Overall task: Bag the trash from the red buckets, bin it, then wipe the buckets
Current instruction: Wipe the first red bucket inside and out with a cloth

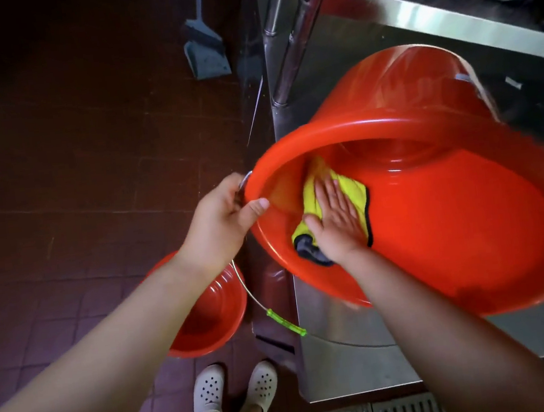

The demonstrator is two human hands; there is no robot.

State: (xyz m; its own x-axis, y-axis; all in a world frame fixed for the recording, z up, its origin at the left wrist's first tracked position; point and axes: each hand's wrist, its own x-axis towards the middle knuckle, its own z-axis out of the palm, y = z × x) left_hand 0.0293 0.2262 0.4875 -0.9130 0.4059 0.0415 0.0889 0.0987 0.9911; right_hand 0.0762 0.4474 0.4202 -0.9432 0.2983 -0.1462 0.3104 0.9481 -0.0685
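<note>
The second red bucket (208, 311) is half hidden behind the left forearm. The left hand (222, 216) grips the tilted red bucket (435, 221) at its rim; the right hand (336, 218) presses flat, fingers spread, on the yellow cloth (350, 186) (bucket label illegible).

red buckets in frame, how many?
2. Large red bucket tilted on the steel counter, being wiped; second red bucket on the floor under the left arm. Others may be hidden.

Large red bucket (435, 221): right rim cut by frame edge; far rim motion-blurred. Yellow cloth (347, 194): centre hidden under right hand (337, 222). Small red bucket (215, 314): left portion hidden behind left forearm. Left hand (221, 218): fingertips hidden behind rim (grip on handle mount not resolvable). Wire handle w/ green grip (285, 323): right end lost behind bucket. Shoes (234, 393): heels partly hidden by legs. Items at top right of desk (446, 20): too dark to ID.
</note>
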